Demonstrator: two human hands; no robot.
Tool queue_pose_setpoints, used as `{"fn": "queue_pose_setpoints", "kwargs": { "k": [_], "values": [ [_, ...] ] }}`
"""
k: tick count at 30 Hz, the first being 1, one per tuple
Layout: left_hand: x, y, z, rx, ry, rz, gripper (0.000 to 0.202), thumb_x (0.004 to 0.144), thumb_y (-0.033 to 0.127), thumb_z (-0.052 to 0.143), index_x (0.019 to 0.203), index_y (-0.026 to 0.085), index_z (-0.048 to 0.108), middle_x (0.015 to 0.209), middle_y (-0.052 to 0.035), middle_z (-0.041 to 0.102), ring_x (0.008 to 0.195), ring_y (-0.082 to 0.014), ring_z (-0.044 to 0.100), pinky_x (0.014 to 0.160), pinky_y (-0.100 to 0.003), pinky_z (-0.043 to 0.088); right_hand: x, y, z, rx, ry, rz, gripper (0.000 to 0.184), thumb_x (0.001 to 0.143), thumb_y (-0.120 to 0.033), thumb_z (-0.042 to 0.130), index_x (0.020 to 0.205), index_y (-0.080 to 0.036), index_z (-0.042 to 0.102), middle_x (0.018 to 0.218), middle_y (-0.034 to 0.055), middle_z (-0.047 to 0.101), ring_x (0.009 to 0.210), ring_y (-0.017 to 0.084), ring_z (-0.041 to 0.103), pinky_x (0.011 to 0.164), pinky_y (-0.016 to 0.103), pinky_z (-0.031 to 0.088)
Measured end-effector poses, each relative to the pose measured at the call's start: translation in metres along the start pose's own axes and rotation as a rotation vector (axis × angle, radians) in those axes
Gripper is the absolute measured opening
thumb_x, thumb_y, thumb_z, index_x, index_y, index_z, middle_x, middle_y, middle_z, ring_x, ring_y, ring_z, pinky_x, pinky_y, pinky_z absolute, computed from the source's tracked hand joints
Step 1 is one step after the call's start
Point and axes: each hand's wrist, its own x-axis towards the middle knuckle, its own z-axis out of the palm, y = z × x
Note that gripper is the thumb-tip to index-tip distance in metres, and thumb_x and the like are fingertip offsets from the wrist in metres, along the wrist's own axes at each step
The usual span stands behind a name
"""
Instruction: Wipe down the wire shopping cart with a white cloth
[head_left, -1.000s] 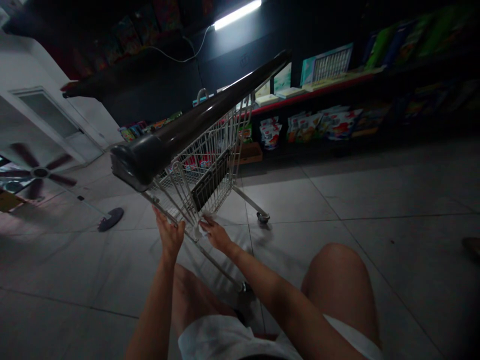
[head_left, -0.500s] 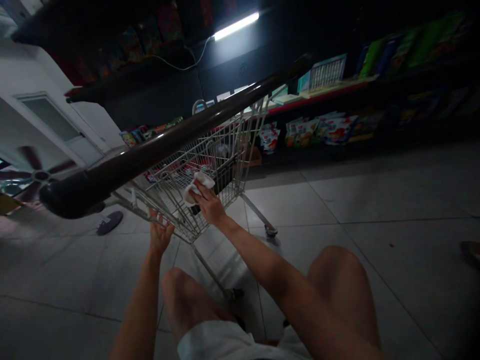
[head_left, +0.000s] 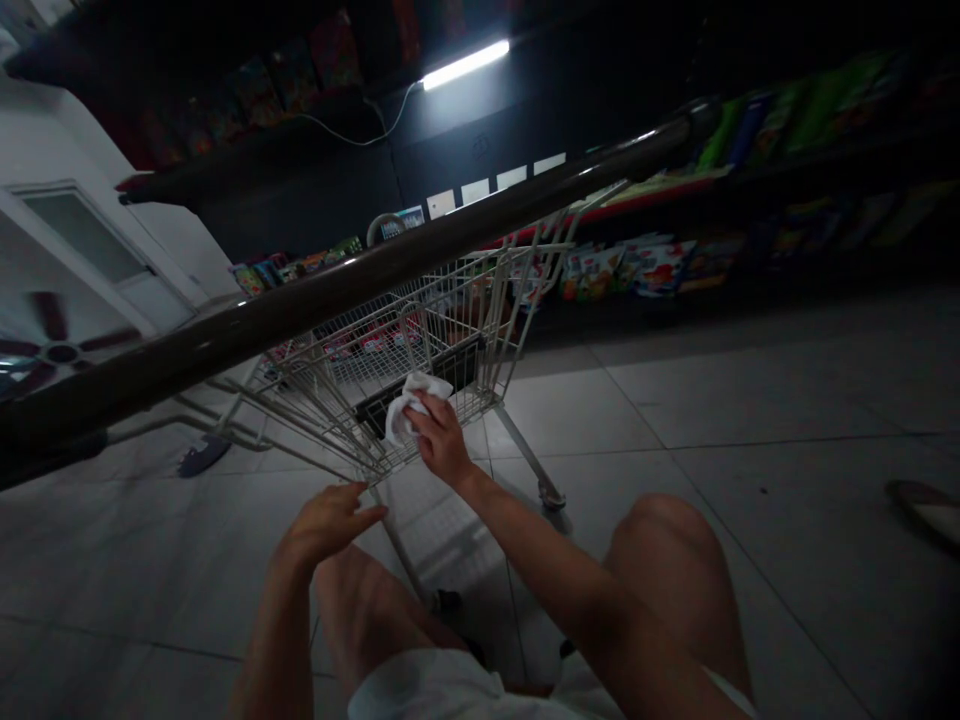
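Note:
A wire shopping cart (head_left: 442,330) stands right in front of me, its dark handle bar (head_left: 360,275) crossing the view from lower left to upper right. My right hand (head_left: 444,440) is closed on a crumpled white cloth (head_left: 412,400) and presses it against the cart's rear wire wall near a dark panel. My left hand (head_left: 326,520) hovers just off the cart's lower corner, its fingers loosely extended and holding nothing. My bare knees show below both arms.
Grey floor tiles (head_left: 712,400) stretch around the cart. Dark shelves with colourful packets (head_left: 645,265) run along the back wall under a tube light (head_left: 465,63). A standing fan (head_left: 52,350) is at the left, its base (head_left: 199,455) on the floor. A sandal (head_left: 926,505) lies at the right.
My left hand has let go of the cart's lower wire and dropped back. My right hand with the cloth shifted slightly right and down on the wire wall. The view swung, so the handle bar sits lower.

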Motion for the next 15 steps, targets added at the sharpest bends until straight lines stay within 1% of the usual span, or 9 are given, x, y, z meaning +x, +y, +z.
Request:
{"fn": "queue_pose_setpoints", "kwargs": {
  "k": [1,2,5,6,7,9,11,13,15],
  "values": [
    [0.003,0.022,-0.009,0.001,-0.057,0.054,0.043,0.073,0.056,0.071,0.105,0.028,0.075,0.083,-0.0048,0.076,0.074,-0.0222,0.071,0.071,-0.033,0.058,0.019,-0.009,-0.01,0.003,0.034,-0.023,0.041,0.093,-0.017,0.046,0.131,-0.023,0.062,0.149,0.0085,0.048,0.14,0.023,0.044,0.118,0.046,0.039],
    [0.009,0.044,-0.02,0.03,-0.071,0.173,0.037,0.083,0.05,0.065,0.111,0.027,0.073,0.094,-0.0055,0.077,0.08,-0.0205,0.072,0.076,-0.032,0.058,0.039,-0.016,-0.019,0.002,0.064,-0.046,0.04,0.095,-0.02,0.046,0.132,-0.026,0.061,0.149,0.0061,0.047,0.141,0.024,0.043,0.119,0.047,0.038],
    [0.045,0.104,-0.059,0.134,0.364,0.482,0.025,0.087,0.036,0.062,0.106,0.025,0.072,0.108,-0.0061,0.074,0.103,-0.0217,0.069,0.095,-0.037,0.053,0.084,-0.026,-0.038,-0.024,0.126,-0.073,0.039,0.098,-0.023,0.043,0.134,-0.031,0.058,0.152,0.0014,0.044,0.145,0.025,0.037,0.121,0.05,0.035],
    [0.059,0.118,-0.07,0.169,0.472,0.539,0.023,0.086,0.035,0.063,0.104,0.025,0.072,0.11,-0.0055,0.073,0.111,-0.0236,0.065,0.102,-0.041,0.048,0.091,-0.023,-0.04,-0.039,0.13,-0.066,0.04,0.098,-0.023,0.043,0.134,-0.032,0.058,0.154,0.0004,0.042,0.147,0.025,0.035,0.121,0.051,0.034],
    [0.073,0.129,-0.079,0.208,0.515,0.556,0.025,0.085,0.034,0.063,0.107,0.025,0.071,0.115,-0.0056,0.072,0.118,-0.0253,0.062,0.107,-0.044,0.044,0.092,-0.018,-0.039,-0.057,0.122,-0.056,0.04,0.098,-0.021,0.042,0.134,-0.032,0.058,0.154,-0.0003,0.042,0.147,0.025,0.034,0.121,0.051,0.034],
    [0.099,0.14,-0.088,0.261,0.548,0.488,0.031,0.085,0.037,0.062,0.113,0.025,0.068,0.118,-0.0074,0.069,0.123,-0.0295,0.057,0.11,-0.05,0.038,0.077,0.0,-0.032,-0.096,0.076,-0.055,0.037,0.098,-0.019,0.043,0.127,-0.03,0.064,0.15,0.0002,0.047,0.145,0.024,0.037,0.121,0.05,0.036],
    [0.117,0.143,-0.088,0.3,0.542,0.388,0.038,0.084,0.041,0.061,0.116,0.021,0.066,0.116,-0.0108,0.069,0.125,-0.0343,0.054,0.111,-0.055,0.033,0.049,0.02,-0.022,-0.135,0.0,-0.063,0.031,0.097,-0.019,0.046,0.116,-0.027,0.07,0.142,0.0029,0.057,0.141,0.022,0.043,0.119,0.047,0.04],
    [0.127,0.143,-0.085,0.335,0.527,0.302,0.041,0.084,0.044,0.06,0.116,0.018,0.065,0.114,-0.014,0.068,0.124,-0.0377,0.053,0.111,-0.059,0.031,0.02,0.036,-0.017,-0.174,-0.056,-0.077,0.027,0.096,-0.019,0.049,0.107,-0.023,0.074,0.133,0.0056,0.064,0.136,0.022,0.049,0.116,0.047,0.043],
    [0.13,0.144,-0.083,0.366,0.528,0.27,0.039,0.087,0.044,0.055,0.113,0.018,0.067,0.11,-0.0152,0.068,0.119,-0.0381,0.056,0.108,-0.06,0.032,0.005,0.039,-0.021,-0.2,-0.046,-0.106,0.027,0.096,-0.018,0.049,0.104,-0.021,0.074,0.127,0.0066,0.068,0.129,0.023,0.055,0.115,0.05,0.043]
  ]
}}
